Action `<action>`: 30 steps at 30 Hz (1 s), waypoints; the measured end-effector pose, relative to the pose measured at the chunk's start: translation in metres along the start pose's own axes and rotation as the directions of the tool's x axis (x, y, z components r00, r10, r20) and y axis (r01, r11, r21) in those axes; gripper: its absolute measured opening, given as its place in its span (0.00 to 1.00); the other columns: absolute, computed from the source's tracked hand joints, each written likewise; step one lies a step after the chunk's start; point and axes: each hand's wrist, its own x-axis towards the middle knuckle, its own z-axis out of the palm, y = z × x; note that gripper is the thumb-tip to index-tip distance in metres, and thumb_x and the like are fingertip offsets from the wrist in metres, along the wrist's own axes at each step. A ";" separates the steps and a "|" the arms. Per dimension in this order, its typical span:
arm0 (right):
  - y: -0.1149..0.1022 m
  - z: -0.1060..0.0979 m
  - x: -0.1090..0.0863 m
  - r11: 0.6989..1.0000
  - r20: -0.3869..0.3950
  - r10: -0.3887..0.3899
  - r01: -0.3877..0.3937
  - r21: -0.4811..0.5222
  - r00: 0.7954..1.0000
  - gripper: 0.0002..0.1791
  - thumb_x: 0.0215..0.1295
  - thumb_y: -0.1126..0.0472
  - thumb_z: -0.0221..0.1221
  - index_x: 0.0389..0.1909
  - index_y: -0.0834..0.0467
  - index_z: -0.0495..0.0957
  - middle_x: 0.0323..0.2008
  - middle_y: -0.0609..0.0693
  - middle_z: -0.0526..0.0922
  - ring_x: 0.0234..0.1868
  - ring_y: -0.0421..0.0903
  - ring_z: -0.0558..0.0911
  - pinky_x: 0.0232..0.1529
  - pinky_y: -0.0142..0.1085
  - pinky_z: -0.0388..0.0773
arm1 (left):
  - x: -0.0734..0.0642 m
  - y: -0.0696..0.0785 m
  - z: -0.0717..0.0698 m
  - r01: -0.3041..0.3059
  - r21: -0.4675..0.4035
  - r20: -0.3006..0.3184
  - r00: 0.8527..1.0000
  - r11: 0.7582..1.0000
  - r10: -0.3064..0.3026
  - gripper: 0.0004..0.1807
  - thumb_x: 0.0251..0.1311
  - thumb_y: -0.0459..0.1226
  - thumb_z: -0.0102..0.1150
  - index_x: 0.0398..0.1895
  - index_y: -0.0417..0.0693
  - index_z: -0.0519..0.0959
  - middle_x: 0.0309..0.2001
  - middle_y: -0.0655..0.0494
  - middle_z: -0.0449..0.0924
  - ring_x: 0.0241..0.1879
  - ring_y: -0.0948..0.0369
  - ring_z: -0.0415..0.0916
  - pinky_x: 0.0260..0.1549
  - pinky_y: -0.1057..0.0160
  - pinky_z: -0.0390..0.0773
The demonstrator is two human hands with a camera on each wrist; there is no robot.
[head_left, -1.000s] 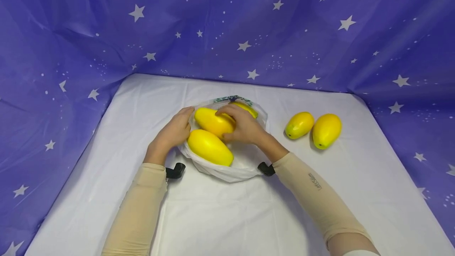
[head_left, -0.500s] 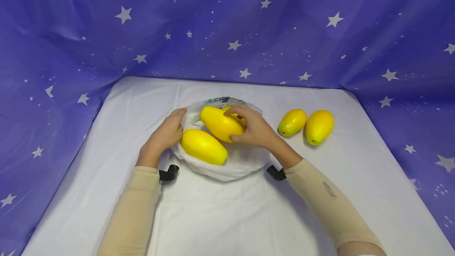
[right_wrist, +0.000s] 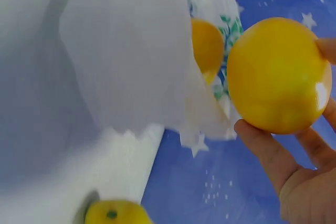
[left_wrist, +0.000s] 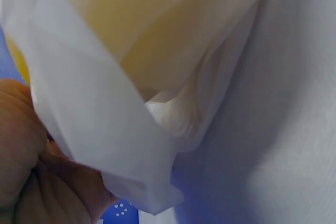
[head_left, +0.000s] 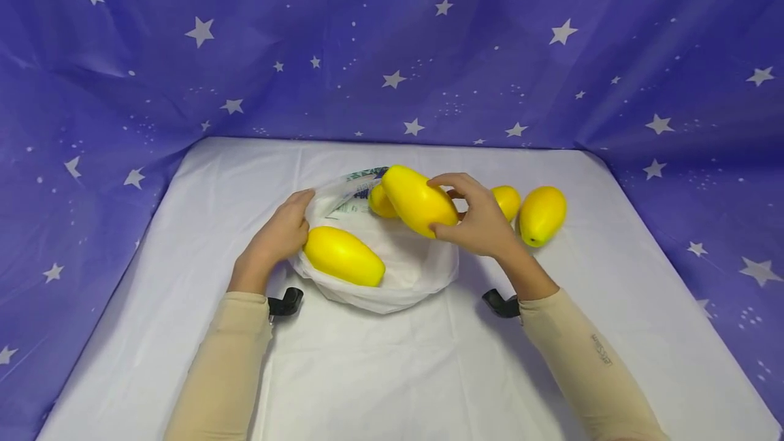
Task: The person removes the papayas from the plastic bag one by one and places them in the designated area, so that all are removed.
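Observation:
A white plastic bag point(head_left: 373, 297) with a green and blue print lies open on the table. My left hand point(head_left: 283, 229) holds its left rim; in the left wrist view, the fingers point(left_wrist: 68, 187) curl at the thin plastic. My right hand point(head_left: 480, 216) grips a smooth yellow fruit, which looks like a papaya point(head_left: 418, 201), over the bag's right side, thumb below and fingers above. Inside the bag, a second papaya point(head_left: 344, 256) lies beside my left hand. Another papaya point(head_left: 381, 203) shows at the back, partly hidden by the held one.
Two more yellow fruits, a smaller one point(head_left: 507, 201) half covered by my right hand and a larger one point(head_left: 542, 215), lie right of the bag. A white cloth point(head_left: 380, 380) covers the table. A purple star-printed curtain point(head_left: 343, 33) stands behind and at both sides.
My right hand has lifted the papaya and carried it rightward, uncovering the bag's inside and the fruit at the back. My left hand stays at the rim.

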 end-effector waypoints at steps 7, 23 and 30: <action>0.007 -0.029 -0.014 0.994 -0.130 0.113 -0.112 0.013 0.985 0.35 0.45 0.63 0.74 0.58 0.44 0.77 0.57 0.45 0.75 0.53 0.55 0.78 0.38 0.48 0.85 | -0.001 0.000 0.001 0.017 -0.022 0.015 1.000 1.000 -0.017 0.31 0.65 0.24 0.34 0.73 0.28 0.52 0.73 0.35 0.51 0.73 0.43 0.47 0.72 0.48 0.47; 0.036 -0.095 -0.049 0.932 -0.368 0.346 -0.360 0.031 0.863 0.36 0.50 0.59 0.73 0.62 0.48 0.74 0.62 0.44 0.72 0.54 0.53 0.78 0.45 0.39 0.82 | -0.001 0.001 0.001 0.017 -0.023 0.026 1.000 1.000 -0.017 0.31 0.64 0.23 0.34 0.73 0.28 0.51 0.73 0.35 0.50 0.73 0.43 0.46 0.72 0.47 0.47; 0.056 -0.119 -0.067 0.900 -0.455 0.407 -0.433 0.052 0.792 0.36 0.51 0.61 0.72 0.64 0.47 0.74 0.62 0.46 0.71 0.52 0.49 0.76 0.32 0.22 0.79 | -0.002 0.001 0.000 0.007 -0.011 0.012 1.000 1.000 -0.007 0.31 0.64 0.23 0.35 0.72 0.27 0.52 0.73 0.34 0.51 0.72 0.42 0.47 0.72 0.47 0.47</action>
